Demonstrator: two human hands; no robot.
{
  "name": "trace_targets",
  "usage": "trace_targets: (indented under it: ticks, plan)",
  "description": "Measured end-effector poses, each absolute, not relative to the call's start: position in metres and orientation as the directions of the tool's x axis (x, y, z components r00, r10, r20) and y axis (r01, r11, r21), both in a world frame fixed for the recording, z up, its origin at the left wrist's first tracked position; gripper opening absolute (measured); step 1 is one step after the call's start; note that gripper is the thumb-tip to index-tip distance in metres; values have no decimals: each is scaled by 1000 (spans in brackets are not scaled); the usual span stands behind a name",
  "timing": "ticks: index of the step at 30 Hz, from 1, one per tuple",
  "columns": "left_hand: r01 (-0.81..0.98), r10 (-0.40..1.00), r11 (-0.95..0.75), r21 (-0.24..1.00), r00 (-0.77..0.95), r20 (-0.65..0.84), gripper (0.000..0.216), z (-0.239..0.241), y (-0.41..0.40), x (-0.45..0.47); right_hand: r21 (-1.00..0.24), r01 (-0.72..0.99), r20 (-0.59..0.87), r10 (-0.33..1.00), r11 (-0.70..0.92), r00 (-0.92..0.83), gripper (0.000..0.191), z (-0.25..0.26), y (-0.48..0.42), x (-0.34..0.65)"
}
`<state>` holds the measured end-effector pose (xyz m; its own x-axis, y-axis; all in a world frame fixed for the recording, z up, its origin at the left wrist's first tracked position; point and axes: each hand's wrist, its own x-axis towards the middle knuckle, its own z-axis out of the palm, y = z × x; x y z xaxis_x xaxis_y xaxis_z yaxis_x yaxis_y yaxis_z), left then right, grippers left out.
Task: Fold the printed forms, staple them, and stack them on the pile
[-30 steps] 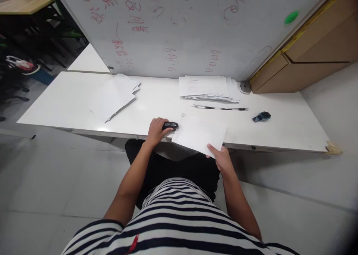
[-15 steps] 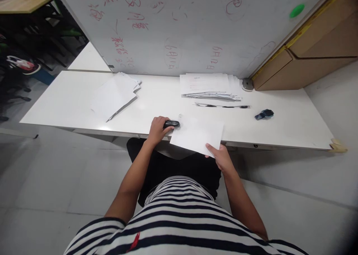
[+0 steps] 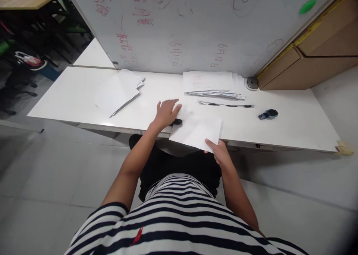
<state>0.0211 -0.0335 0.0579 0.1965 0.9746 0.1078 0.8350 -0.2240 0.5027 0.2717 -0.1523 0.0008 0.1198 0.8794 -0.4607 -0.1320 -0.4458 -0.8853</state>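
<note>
Paper (image 3: 192, 130) is pinched at its near R corner by the R hand (image 3: 219, 151), thumb on top; the rest extends L of those fingers, partly past the edge of the desk (image 3: 302, 126). L hand (image 3: 165, 114) has fingers spread, nothing visible in them; black stapler (image 3: 178, 122) (prob.) sits just below that thumb, by the paper's L edge.

Risks: w/ only one corner held, paper could swing or droop off the edge; L wrist might nudge the stapler, or spread fingers catch the paper, if that hand drops carelessly.

Hidden: most of the stapler, behind L hand; R fingertips under the paper. Can't tell if L fingers touch the desk, or no. of sheets. Print on the pile (image 3: 209, 82) beyond L fingers: too small.
</note>
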Motion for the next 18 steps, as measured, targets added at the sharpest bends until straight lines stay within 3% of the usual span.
trace_targets:
  ticks: [4, 7, 11, 18]
  plan:
    - [868, 961, -243, 432, 277, -16, 62, 44, -7, 47, -904, -87, -428, 886, -420, 176, 39, -2, -150, 271]
    - [897, 955, -246, 368, 288, -64, 66, 31, -1, 54, -936, 69, -317, 913, -344, 256, 38, -2, -148, 274]
    - [916, 958, -279, 289, 284, 26, 62, 24, -7, 56, -933, 193, -243, 929, -303, 280, 34, -2, -148, 275]
    - [890, 949, -311, 334, 273, 156, 56, 21, -9, 59, -943, 118, -263, 912, -312, 314, 38, -8, -153, 267]
